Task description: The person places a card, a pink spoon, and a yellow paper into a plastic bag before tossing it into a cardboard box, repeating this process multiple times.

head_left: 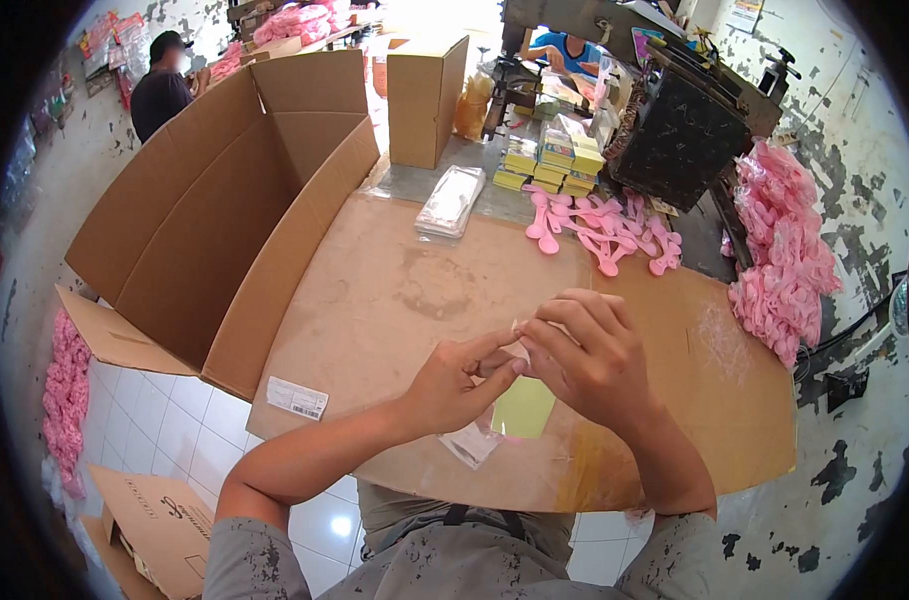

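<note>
Over the front of the cardboard-covered table [375,300], my left hand [460,388] and my right hand [593,355] meet with fingertips pinched together. Between them shows a bit of something pale and pinkish, mostly covered by the fingers; I cannot tell what it is. Just below the hands is a yellow-green card [523,412], its upper part hidden by the fingers. A clear plastic bag [470,445] lies to its left, under my left forearm. Pink plastic spoons [610,228] lie in a loose heap beyond my right hand.
A large open carton [200,220] stands left. Stacked clear bags [451,203], bundled card packs [553,158] and a tall box [425,105] sit at the back. A black machine [680,125] and pink bagged items [780,250] are right. Two people are beyond; a label [297,397] lies front left.
</note>
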Demonstrator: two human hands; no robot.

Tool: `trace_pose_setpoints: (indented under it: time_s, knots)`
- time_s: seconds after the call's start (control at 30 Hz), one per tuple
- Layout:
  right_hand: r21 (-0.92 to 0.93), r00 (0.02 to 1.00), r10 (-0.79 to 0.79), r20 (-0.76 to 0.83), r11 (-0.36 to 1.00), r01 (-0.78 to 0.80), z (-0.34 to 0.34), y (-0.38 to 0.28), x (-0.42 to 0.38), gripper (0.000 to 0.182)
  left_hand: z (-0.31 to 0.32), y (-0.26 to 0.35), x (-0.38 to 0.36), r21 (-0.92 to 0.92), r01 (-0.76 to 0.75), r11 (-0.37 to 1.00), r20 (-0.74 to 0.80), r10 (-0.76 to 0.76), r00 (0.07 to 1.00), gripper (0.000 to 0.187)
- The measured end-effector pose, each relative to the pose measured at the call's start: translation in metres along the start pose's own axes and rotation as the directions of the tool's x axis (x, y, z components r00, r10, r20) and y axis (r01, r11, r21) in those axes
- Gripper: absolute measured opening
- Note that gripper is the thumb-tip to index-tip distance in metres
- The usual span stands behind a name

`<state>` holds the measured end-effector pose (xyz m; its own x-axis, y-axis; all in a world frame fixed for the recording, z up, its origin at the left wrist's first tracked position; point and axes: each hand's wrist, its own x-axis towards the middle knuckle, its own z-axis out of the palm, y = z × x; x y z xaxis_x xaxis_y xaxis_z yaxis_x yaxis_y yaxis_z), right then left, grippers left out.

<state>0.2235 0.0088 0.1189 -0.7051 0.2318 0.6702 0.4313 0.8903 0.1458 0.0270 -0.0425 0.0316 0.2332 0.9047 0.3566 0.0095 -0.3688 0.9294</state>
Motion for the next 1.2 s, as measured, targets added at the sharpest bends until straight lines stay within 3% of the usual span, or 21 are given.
trace_pose_setpoints:
  time_s: [0.17, 0.27, 0.33, 0.37, 0.43, 0.47, 0.6, 0.77, 0.93, 1.07, 1.17, 1.2]
  knots:
    - [-0.164, 0.987, -0.103, 0.123, 0.979, 0.123, 0.009, 0.0, -0.007, 0.024, 0.0, -0.002, 0.0, 0.213, -0.068, 0.975, 0.048, 0.059, 0.997, 0.046]
    - [-0.131, 0.992, 0.091, 0.091, 0.988, -0.079, 0.005, 0.015, -0.008, 0.017, 0.001, -0.004, 0.001, 0.263, -0.123, 0.957, 0.139, 0.088, 0.986, 0.046]
    - [0.121, 0.912, 0.405, 0.065, 0.904, -0.41, -0.01, 0.037, -0.013, 0.011, 0.0, 0.001, 0.003, 0.265, -0.109, 0.958, 0.219, 0.05, 0.974, 0.044]
    - [0.244, 0.834, 0.546, 0.082, 0.8, -0.548, -0.02, 0.047, -0.017, 0.008, 0.002, 0.001, 0.003, 0.164, -0.036, 0.986, 0.175, 0.007, 0.985, 0.043]
    - [0.439, 0.798, 0.557, 0.232, 0.672, -0.596, -0.045, 0.061, -0.037, 0.009, 0.007, 0.001, 0.003, -0.055, 0.098, 0.994, 0.09, -0.093, 0.992, 0.042]
    - [0.521, 0.778, 0.546, 0.31, 0.587, -0.62, -0.052, 0.061, -0.046, 0.01, 0.006, 0.001, 0.003, -0.067, 0.108, 0.992, 0.08, -0.103, 0.991, 0.041]
    - [0.285, 0.939, 0.335, 0.083, 0.894, -0.344, -0.036, 0.022, -0.049, 0.021, 0.006, -0.002, 0.003, -0.014, 0.119, 0.993, 0.09, -0.118, 0.989, 0.041]
    - [0.046, 0.993, 0.12, -0.008, 0.992, -0.12, -0.006, -0.007, -0.043, 0.026, 0.007, 0.004, -0.001, 0.223, 0.019, 0.975, 0.111, -0.044, 0.993, 0.043]
    - [0.046, 0.988, 0.154, -0.005, 0.987, -0.153, 0.004, -0.008, -0.033, 0.018, 0.011, -0.004, -0.003, 0.268, -0.141, 0.953, 0.05, 0.132, 0.99, 0.042]
    - [0.119, 0.977, 0.21, 0.038, 0.97, -0.213, 0.006, -0.002, -0.03, 0.02, 0.008, 0.003, 0.001, 0.301, -0.117, 0.946, 0.101, 0.091, 0.991, 0.042]
    - [0.235, 0.937, 0.344, -0.067, 0.918, -0.321, 0.005, 0.017, -0.041, 0.016, 0.006, 0.009, 0.003, 0.274, -0.101, 0.956, 0.112, 0.072, 0.991, 0.042]
    - [0.348, 0.868, 0.496, -0.032, 0.819, -0.456, -0.005, 0.027, -0.044, 0.012, 0.006, 0.007, 0.002, 0.263, -0.097, 0.96, 0.116, 0.068, 0.991, 0.043]
